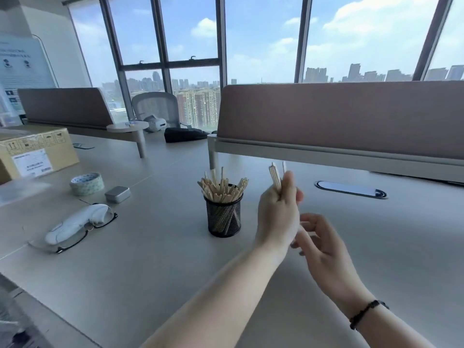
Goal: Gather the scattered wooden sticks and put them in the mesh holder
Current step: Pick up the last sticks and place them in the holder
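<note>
Head view, single frame.

Item: mesh holder (pixel 224 217), black wire cup, stood upright on the grey desk (pixel 150 247) near centre. It was already packed with wooden sticks (pixel 221 188), tips fanned above the rim.

Item: held bundle (pixel 276 175), a few more sticks, gripped upright in the left hand (pixel 277 214), just right of the holder and raised above the desk. Fingers were curled round the lower ends; the vertical hold likely kept the ends aligned for dropping into the cup.

Item: right hand (pixel 324 244), nearer and right of the left, fingers loosely curled close under the bundle. Motion blur hid the fingertips; whether it pinched a stick could not be told. A dark wristband (pixel 367 313) sat on that wrist.

No loose sticks showed on the desk, so the job looked near its end.

Other items, left side: tape roll (pixel 87 183), small metal tin (pixel 117 194), white handheld device (pixel 77 223) lying across spectacles (pixel 75 241), cardboard box (pixel 37 153) far left. A pink divider panel (pixel 339 116) stood beyond.
</note>
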